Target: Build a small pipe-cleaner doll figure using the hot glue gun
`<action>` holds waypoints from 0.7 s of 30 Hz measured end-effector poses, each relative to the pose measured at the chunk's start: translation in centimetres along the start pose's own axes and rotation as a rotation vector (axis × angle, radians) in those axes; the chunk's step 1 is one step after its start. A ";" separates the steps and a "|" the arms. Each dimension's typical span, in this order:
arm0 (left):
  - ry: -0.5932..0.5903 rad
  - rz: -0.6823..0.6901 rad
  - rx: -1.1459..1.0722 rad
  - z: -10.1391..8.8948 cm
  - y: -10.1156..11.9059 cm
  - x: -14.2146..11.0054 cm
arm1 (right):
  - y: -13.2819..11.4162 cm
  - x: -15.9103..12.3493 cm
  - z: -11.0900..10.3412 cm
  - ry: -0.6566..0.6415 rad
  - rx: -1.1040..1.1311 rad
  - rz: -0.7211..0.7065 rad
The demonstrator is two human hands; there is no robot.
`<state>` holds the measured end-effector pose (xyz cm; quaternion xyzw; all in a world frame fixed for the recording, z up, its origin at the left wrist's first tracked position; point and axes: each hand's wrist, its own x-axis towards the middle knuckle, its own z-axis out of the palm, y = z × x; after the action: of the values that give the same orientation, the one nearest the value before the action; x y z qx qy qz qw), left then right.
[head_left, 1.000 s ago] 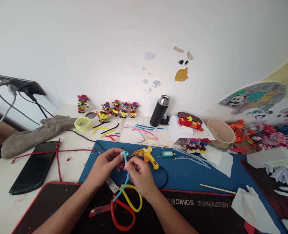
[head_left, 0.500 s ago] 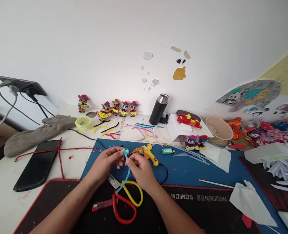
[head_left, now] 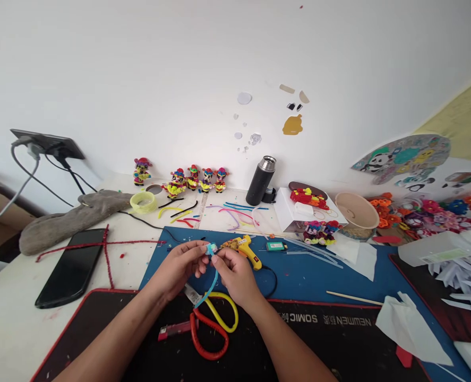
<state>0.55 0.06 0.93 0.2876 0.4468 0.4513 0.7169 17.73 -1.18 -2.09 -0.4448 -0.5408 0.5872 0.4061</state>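
A light-blue pipe cleaner (head_left: 211, 286) is pinched between both hands, its upper end bent into a small coil and its tail hanging down. My left hand (head_left: 186, 261) grips the coiled end between thumb and forefinger. My right hand (head_left: 234, 273) holds the strand just beside the coil, fingers closed. Under the hands lie scissors (head_left: 211, 353) with one red and one yellow handle, their blades partly hidden by the left hand. Just behind the right hand rests a yellow glue gun (head_left: 245, 248), partly covered by the fingers.
Pipe-cleaner figures (head_left: 176, 183) stand along the wall, left of a black thermos (head_left: 261, 180). A phone (head_left: 71, 270) lies at left, crossed by dark-red pipe cleaners. Yellow tape (head_left: 143, 202), a green lighter-sized box (head_left: 276, 246), a wooden stick (head_left: 353, 297) and crumpled tissue (head_left: 408, 329) lie around.
The view has shifted slightly, so the scene at left sits further right. Both hands stay together on the light-blue pipe cleaner, and its coiled end has turned a little between the fingers.
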 end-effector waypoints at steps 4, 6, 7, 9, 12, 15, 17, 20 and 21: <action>-0.034 -0.011 -0.010 -0.1 -0.1 0.1 | 0.1 0.2 -0.2 0.002 -0.009 -0.008; -0.049 -0.017 -0.009 -0.1 -0.2 0.1 | 0.2 0.3 -0.3 0.006 -0.011 -0.014; -0.053 -0.021 -0.009 -0.2 -0.2 0.1 | 0.3 0.4 -0.3 0.008 -0.011 -0.016; -0.063 -0.030 -0.008 -0.3 -0.2 0.1 | 0.4 0.4 -0.3 0.012 -0.004 -0.020; -0.080 -0.042 -0.012 -0.3 -0.2 0.0 | 0.6 0.4 -0.4 0.021 0.007 -0.025; -0.097 -0.052 -0.016 -0.4 -0.1 -0.1 | 0.9 0.5 -0.4 0.036 0.004 -0.025; -0.106 -0.059 -0.017 -0.4 -0.1 -0.1 | 1.0 0.5 -0.5 0.049 0.000 -0.023; -0.118 -0.076 -0.018 -0.5 -0.1 0.0 | 1.1 0.6 -0.6 0.070 -0.005 -0.026; -0.122 -0.080 -0.017 -0.5 -0.1 0.0 | 1.1 0.6 -0.6 0.071 -0.005 -0.028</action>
<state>0.13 -0.03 0.60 0.2904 0.4097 0.4074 0.7628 18.14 -0.55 -3.24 -0.4588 -0.5337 0.5639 0.4321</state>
